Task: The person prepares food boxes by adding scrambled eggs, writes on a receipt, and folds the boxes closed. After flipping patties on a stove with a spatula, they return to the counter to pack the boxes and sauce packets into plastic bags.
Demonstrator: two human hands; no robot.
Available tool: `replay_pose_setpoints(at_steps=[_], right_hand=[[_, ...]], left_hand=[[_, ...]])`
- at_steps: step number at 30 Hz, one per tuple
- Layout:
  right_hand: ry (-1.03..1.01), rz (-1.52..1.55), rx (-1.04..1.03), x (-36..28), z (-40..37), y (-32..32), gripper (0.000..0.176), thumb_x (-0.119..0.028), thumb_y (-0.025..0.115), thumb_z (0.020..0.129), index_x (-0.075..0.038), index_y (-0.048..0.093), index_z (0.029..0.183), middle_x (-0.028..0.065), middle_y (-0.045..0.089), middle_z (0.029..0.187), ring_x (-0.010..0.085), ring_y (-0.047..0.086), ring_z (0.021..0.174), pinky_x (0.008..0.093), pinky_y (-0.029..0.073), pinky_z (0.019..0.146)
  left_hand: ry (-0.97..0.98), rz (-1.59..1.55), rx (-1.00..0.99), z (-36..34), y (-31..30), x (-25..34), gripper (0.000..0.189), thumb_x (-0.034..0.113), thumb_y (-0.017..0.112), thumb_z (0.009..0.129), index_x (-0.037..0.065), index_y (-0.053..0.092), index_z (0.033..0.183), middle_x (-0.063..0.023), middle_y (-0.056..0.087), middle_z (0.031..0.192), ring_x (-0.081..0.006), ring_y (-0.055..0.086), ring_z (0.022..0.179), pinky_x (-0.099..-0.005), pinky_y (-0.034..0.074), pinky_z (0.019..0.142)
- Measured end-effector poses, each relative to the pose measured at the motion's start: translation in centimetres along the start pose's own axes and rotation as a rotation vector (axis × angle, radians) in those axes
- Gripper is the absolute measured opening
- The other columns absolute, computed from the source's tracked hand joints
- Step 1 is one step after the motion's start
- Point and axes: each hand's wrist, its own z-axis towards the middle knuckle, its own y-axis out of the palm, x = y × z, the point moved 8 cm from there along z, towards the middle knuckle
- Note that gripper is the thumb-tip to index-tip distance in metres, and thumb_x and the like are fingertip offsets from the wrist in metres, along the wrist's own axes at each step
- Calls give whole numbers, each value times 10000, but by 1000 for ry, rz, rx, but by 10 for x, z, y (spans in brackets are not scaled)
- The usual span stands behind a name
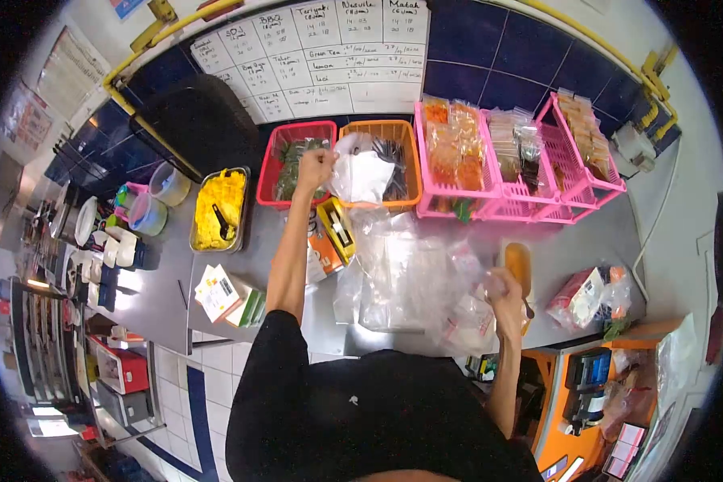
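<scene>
My left hand [317,170] is over the right side of the red basket [267,186], which holds green packets. Its fingers are closed, and what they hold, if anything, is too small to name. Beside it, white bags [363,173] and black cutlery [392,186] lie in the orange basket [414,161]. At the right, my right hand [502,296] grips a clear plastic bag [472,317], somewhat blurred, near a container of orange-brown food [518,269]. Clear plastic bags [398,273] are spread on the steel counter between my arms.
Pink baskets [490,197] with packets stand at the back right. A tray of yellow food [218,201] with a black spoon is on the left, behind small boxes [231,299]. A yellow box [336,229] stands by the red basket; a packet [577,297] lies far right.
</scene>
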Motion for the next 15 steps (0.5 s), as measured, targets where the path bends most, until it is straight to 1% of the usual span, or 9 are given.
replay_pose_setpoints(at_steps=[1, 2, 4, 6, 7, 9, 11, 13, 15], right_hand=[[79, 30, -37, 7, 6, 3, 64, -117, 595, 892, -61, 573, 913, -34, 524, 720, 73, 497, 671, 212, 375, 571], [163, 64, -74, 14, 9, 10, 80, -140, 593, 895, -63, 578, 880, -54, 511, 689, 71, 493, 659, 223, 369, 561], [167, 8, -33, 25, 16, 14, 114, -149, 631, 869, -53, 570, 867, -17, 503, 645, 117, 487, 587, 285, 381, 525], [-204, -327, 195, 27, 37, 12, 146, -156, 647, 868, -30, 575, 889, 81, 531, 645, 213, 521, 554, 361, 411, 527], [-364, -385, 236, -31, 32, 32, 183, -150, 655, 855, -38, 588, 984, 173, 567, 686, 331, 582, 607, 430, 446, 572], [-424, -603, 128, -88, 40, 76, 293, -105, 633, 827, -90, 583, 1115, 186, 617, 784, 374, 633, 727, 462, 480, 636], [-697, -525, -75, -97, 65, 129, 457, -79, 609, 789, -153, 538, 1234, 182, 629, 861, 374, 651, 760, 480, 503, 650], [-722, -771, -310, -82, 93, 194, 581, -131, 603, 770, -188, 484, 1336, 177, 635, 910, 371, 662, 767, 481, 524, 660], [-695, -833, -324, -75, 124, 248, 604, -253, 626, 780, -186, 472, 1360, 182, 647, 919, 383, 662, 774, 487, 536, 670]], left_hand=[[56, 42, 20, 4, 1, -1, 303, 339, 646, 856, 52, 722, 919, -195, 680, 775, -297, 689, 698, -396, 518, 647], [69, 52, 22, 12, 0, -4, 303, 339, 646, 856, 52, 722, 919, -195, 680, 775, -297, 689, 698, -396, 518, 647], [121, 334, 148, -2, -8, 6, 337, 365, 642, 863, 46, 715, 943, -215, 682, 833, -378, 676, 795, -451, 518, 714], [171, 292, 194, -4, -11, 5, 328, 376, 657, 856, 63, 717, 937, -214, 684, 868, -402, 658, 862, -476, 503, 775], [188, 315, 162, -4, -8, 6, 311, 369, 666, 855, 71, 719, 926, -210, 687, 887, -398, 654, 890, -467, 501, 788], [155, 241, 54, -6, 1, -6, 276, 350, 696, 848, 79, 719, 899, -180, 693, 918, -361, 651, 933, -426, 498, 809], [121, 142, -26, -15, 7, -6, 272, 338, 686, 861, 69, 717, 889, -168, 691, 899, -332, 657, 915, -414, 497, 804], [83, 34, -85, -28, 16, -8, 270, 326, 676, 875, 59, 714, 879, -157, 689, 880, -303, 663, 896, -401, 497, 800], [99, -162, -80, -39, 28, -9, 238, 279, 643, 908, 54, 699, 965, -109, 666, 786, -190, 648, 775, -344, 494, 723]])
